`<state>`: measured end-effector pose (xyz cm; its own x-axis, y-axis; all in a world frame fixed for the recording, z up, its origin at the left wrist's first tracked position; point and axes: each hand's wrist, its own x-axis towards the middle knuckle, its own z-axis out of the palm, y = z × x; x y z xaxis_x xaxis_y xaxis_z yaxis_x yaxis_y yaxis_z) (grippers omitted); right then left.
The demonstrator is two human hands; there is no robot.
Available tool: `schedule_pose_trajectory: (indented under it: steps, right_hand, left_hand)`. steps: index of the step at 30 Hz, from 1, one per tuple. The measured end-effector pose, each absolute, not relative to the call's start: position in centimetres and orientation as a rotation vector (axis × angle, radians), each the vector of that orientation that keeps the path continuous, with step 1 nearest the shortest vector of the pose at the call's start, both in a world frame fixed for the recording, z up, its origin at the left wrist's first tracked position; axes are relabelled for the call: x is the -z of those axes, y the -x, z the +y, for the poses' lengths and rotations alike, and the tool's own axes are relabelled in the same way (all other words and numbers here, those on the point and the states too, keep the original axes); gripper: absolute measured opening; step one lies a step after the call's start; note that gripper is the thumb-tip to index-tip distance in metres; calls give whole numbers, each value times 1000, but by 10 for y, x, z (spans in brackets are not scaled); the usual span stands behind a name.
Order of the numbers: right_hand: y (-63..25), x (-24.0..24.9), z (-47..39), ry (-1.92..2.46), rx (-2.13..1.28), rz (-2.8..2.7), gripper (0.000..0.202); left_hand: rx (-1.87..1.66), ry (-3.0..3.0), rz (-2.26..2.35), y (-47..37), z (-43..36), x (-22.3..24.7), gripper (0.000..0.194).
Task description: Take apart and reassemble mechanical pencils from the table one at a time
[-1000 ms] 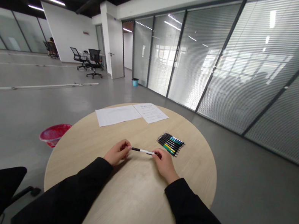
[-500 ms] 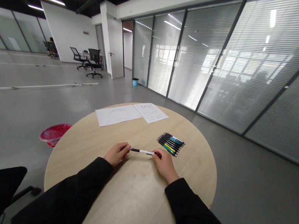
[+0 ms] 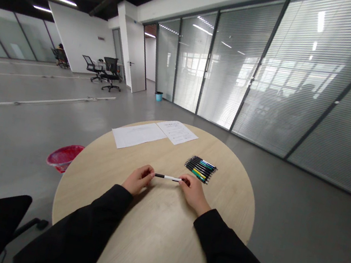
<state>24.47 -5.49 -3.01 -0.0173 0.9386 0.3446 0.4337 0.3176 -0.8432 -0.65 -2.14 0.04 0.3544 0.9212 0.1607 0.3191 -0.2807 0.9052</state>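
The black-and-white pen [image 3: 170,177] spans the gap between the two hands, its long axis running left to right over the round table [image 3: 149,240]. The left hand [image 3: 138,179] pinches its black end; the right hand [image 3: 193,193] has its fingers closed on the white end. The side-by-side row of pens [image 3: 200,169] lies just beyond the right hand, the nearer one.

Black-and-white pen [image 3: 168,177] between both hands [image 3: 140,180], above round table [image 3: 157,232].
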Motion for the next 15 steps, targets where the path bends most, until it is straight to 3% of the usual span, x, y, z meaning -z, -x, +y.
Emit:
schedule_pose_trajectory:
  steps: [15]
  right_hand:
    - [-245, 28, -56, 1271, -643, -1637, 13]
  left_hand:
    - [-864, -1904, 1205, 6, -24, -8, 44]
